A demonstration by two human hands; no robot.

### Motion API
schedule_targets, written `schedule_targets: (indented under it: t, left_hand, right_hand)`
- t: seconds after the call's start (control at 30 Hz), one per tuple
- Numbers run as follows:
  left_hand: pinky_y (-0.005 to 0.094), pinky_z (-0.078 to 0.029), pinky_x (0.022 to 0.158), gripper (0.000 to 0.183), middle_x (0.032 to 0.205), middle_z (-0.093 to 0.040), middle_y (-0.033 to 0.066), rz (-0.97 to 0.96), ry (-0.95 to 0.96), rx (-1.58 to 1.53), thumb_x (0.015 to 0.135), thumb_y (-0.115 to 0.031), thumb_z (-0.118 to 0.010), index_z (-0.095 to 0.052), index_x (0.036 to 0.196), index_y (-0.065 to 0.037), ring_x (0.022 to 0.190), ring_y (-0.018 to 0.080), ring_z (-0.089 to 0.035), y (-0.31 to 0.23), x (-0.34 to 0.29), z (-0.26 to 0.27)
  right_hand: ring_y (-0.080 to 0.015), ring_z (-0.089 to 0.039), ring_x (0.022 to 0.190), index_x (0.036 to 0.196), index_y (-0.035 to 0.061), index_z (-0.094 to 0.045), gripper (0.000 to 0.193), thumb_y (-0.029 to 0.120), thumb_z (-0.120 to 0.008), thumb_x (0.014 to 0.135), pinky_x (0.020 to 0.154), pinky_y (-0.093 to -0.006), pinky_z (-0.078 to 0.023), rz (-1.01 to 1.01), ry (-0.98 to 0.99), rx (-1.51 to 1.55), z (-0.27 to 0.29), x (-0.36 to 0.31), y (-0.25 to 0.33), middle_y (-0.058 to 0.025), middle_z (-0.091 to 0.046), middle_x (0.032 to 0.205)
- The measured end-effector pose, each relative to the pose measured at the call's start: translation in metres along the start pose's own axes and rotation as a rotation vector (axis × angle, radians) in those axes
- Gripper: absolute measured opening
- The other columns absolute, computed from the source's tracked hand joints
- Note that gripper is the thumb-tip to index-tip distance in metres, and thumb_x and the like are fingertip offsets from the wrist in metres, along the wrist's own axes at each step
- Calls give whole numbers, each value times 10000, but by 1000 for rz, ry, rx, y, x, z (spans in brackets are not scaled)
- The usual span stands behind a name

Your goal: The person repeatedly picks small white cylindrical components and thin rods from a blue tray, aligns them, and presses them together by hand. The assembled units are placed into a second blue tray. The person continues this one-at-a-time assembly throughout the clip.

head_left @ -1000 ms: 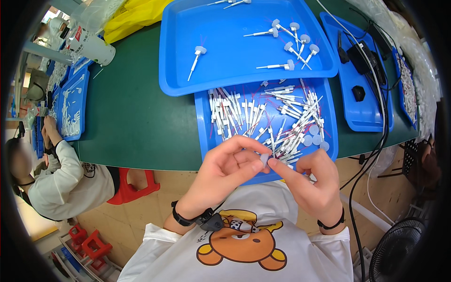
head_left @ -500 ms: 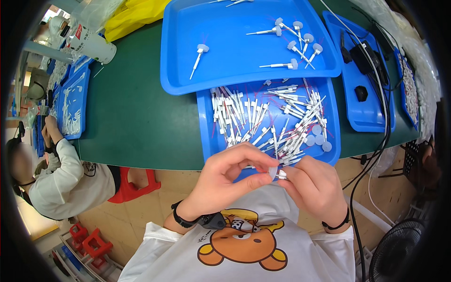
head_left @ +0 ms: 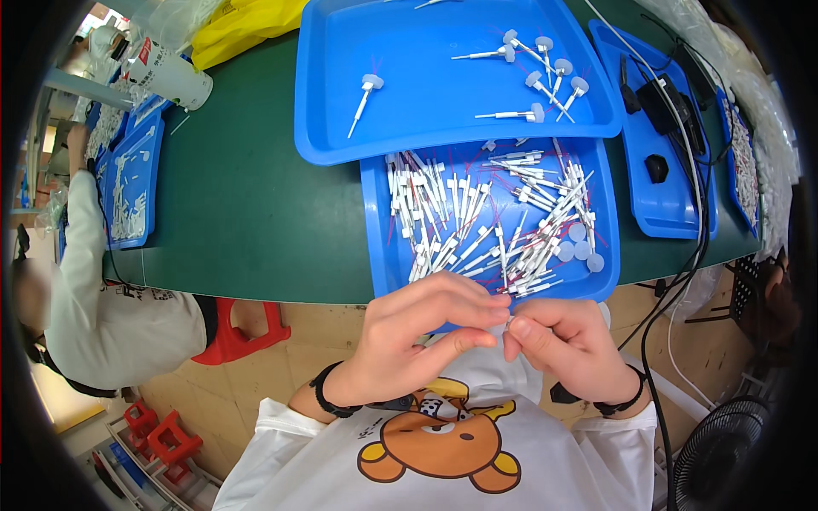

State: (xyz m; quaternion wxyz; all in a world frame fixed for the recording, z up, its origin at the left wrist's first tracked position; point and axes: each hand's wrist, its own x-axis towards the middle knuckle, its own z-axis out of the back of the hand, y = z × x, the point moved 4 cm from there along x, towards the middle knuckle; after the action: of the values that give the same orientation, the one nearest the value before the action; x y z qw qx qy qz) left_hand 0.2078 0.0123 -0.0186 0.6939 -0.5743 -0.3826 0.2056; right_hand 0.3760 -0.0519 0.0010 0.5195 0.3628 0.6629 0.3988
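Both my hands meet just beyond my shirt front, at the near edge of the lower blue tray [head_left: 371, 247]. My right hand [head_left: 558, 336] is closed in a pinch around a small white piece [head_left: 509, 323], mostly hidden by the fingers. Beside it, my left hand [head_left: 422, 332] has its fingers stretched and its thumb apart, the fingertips close to that piece. Many thin white rods [head_left: 460, 200] with white blocks and red wires fill the lower tray, along with several loose translucent discs [head_left: 581, 250]. Rods with discs fitted on one end [head_left: 366, 102] lie in the upper blue tray [head_left: 341, 153].
On the green table [head_left: 239, 187] stands a white bottle [head_left: 183, 81] near a yellow bag [head_left: 247, 34]. Another blue tray [head_left: 665, 209] at right holds black devices, with cables [head_left: 700, 204] hanging past it. A co-worker [head_left: 119, 315] sits at left; a black fan [head_left: 724, 460] stands lower right.
My hands have drawn slightly nearer to me, and the right fingers now cover most of the white piece. The disc seen at my left fingertips is hidden. The co-worker's arm has reached farther forward.
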Motion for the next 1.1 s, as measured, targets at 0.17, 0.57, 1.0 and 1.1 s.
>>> schedule_targets:
  t: [0.17,0.57,1.0,1.1]
  left_hand:
    - [379,-570,824,211,1015,-720,189,-17,2,-60,787,50,-804,-702,971,48,956,278,-711,2,-2,2]
    - [372,-555,869,284,1084,-726,164,84,67,62,823,-34,-797,-708,1085,25,1007,283,-702,5,2,17]
    - [353,-526,877,191,1063,-718,122,205,-44,387,845,30,-698,-697,1034,3,1019,256,-677,-2,-6,37]
    - [356,-522,850,178,1020,-725,110,170,1,450,848,8,-703,-699,1025,0,988,258,-672,2,-5,36]
  right_hand:
    - [-26,-302,534,886,13,-665,338,245,-516,1082,490,-250,-216,-267,131,337,-5,-1,-5,71,-390,593]
    - [-47,-369,593,958,-1,-675,297,194,-486,1077,529,-259,-307,-13,119,-261,-11,10,6,30,-427,647]
    - [-276,-635,847,1122,-25,-627,242,106,-681,925,753,-362,-517,578,-671,-1351,54,55,82,-137,-664,903]
    - [-341,-637,874,997,-6,-652,156,67,-700,868,788,-402,-519,487,-439,-1336,50,57,57,-152,-675,952]
